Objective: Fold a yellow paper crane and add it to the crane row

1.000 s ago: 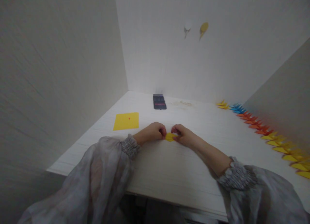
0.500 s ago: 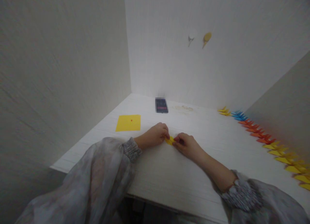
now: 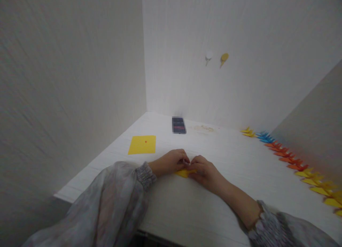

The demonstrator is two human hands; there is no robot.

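Between my two hands, low over the middle of the table, is a small folded piece of yellow paper [image 3: 184,173]. My left hand [image 3: 175,161] grips it from the left, fingers bent together at its upper edge. From the right, my right hand [image 3: 204,171] pinches it, with a finger beneath and the others above. The fingertips of both hands nearly meet over the paper and cover part of it, so its exact folds cannot be made out. A flat yellow sheet [image 3: 141,145] with a small red dot lies left of my left hand.
A dark, blurred flat object [image 3: 179,125] lies near the back wall. Along the right side runs a row of folded paper cranes [image 3: 285,156] in yellow, blue, orange and red. Two round hooks [image 3: 224,57] are on the back wall. The white table [image 3: 187,211] ends at a front edge.
The view has tilted up, so everything sits lower. My hands have drawn closer together, and more of the folded paper shows below the fingers.
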